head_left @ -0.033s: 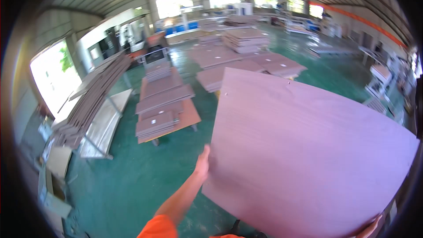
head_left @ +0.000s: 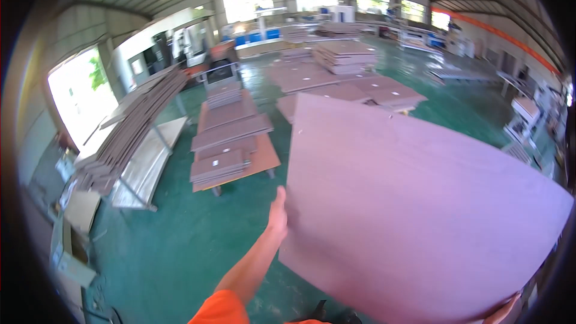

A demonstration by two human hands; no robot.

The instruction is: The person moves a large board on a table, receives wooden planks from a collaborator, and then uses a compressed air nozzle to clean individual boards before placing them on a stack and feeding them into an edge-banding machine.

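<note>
A large flat mauve-brown panel (head_left: 414,204) fills the right half of the view, tilted, with small holes near its far edge. My left hand (head_left: 278,215) is closed on the panel's left edge; the thumb points up along it and the fingers go out of sight behind the board. At the lower right edge, part of my right hand (head_left: 509,310) shows against the same panel, gripping it; most of its fingers are hidden. The board is held up off the green floor, in front of my body.
Left of the panel stands a wheeled cart (head_left: 264,165) stacked with brown boards. Farther left, long boards (head_left: 135,126) lean over a metal-framed rack (head_left: 150,165). Beyond the panel are low stacks of panels (head_left: 345,57). Machinery (head_left: 522,111) stands along the right side.
The surroundings have shifted slightly right in the view. The panel's far left corner has moved a little left, and both hands keep their hold on it.
</note>
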